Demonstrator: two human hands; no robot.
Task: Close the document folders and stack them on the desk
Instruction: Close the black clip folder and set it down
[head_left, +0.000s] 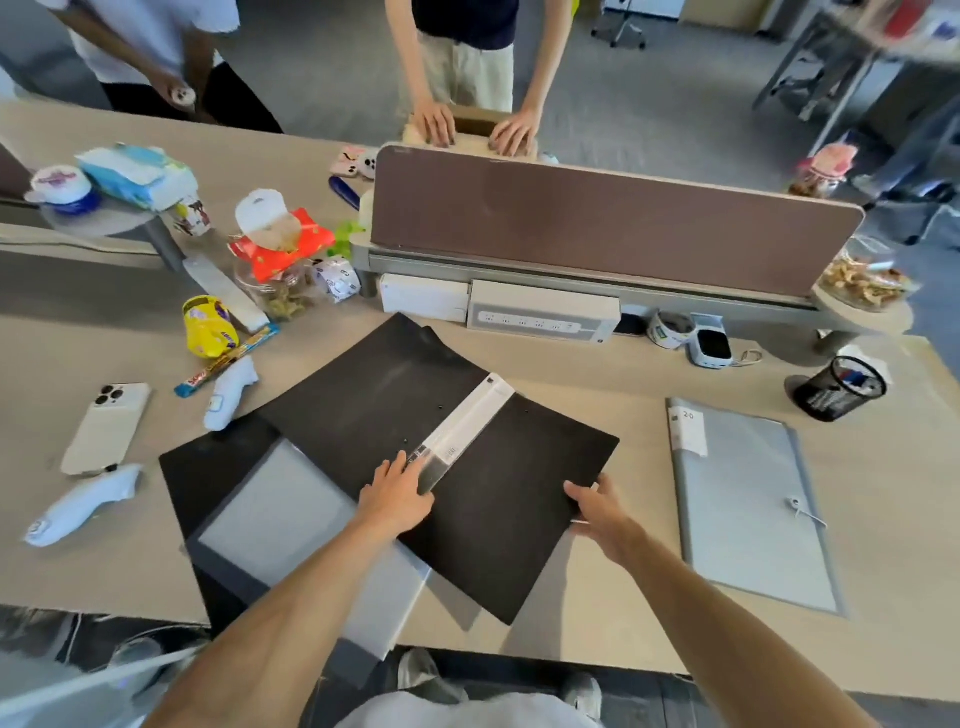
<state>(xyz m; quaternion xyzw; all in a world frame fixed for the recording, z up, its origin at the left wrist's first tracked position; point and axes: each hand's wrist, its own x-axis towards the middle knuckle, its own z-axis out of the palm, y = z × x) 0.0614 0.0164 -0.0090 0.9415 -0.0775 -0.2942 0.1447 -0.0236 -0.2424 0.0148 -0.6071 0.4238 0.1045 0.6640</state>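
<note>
The black folder (395, 426) is lying open, spine up, across the bench (597, 613). Left hand (397, 493) is pressing flat beside the spine; right hand (597, 506) is pinching the cover's edge. The covers look thin and floppy, best lifted from that outer edge.

Black folder (384, 400) splayed open, grey folder (748, 499) closed, well apart

Office; desk partition (613, 228); swivel chair (621, 26)
</note>
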